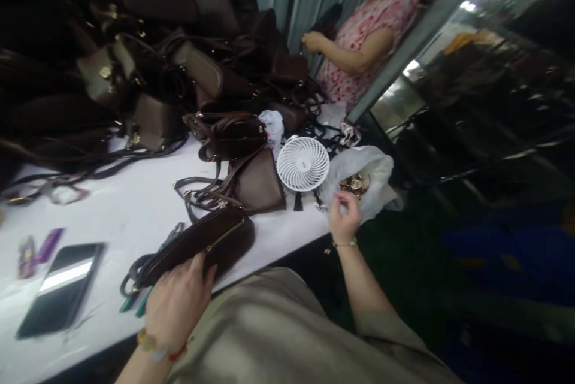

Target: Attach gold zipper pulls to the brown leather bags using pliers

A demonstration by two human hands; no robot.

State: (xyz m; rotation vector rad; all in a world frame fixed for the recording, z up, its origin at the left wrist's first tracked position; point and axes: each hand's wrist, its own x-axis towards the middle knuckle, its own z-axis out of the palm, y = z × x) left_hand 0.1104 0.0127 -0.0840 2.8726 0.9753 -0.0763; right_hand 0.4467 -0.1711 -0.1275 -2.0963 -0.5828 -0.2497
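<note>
So the left hand [179, 306] was clamped on a dark brown zip purse [197, 246], right at the front edge of the white bench [121, 222], with a beaded bracelet [155, 345] showing on the wrist. The right hand [345, 216] was well apart from it, just past the bench edge, fingertips pinched together beside a white plastic bag [371, 177] holding a bunch of brass fittings [354, 185]. Couldn't tell if anything was in that pinch, too small to see. Teal-handled pliers [137, 303] stuck out from under the purse, and a phone [60, 290] lay near the front left corner with something purple [42, 252] just beside it. A small white fan [302, 163] sat tilted next to the plastic bag, and two brown handbags [258, 183] lay just behind the purse, in front of a big heap of dark bags [153, 36]. Across the heap, a person in a pink floral top [363, 30] had a hand [313, 42] up near the bags
</note>
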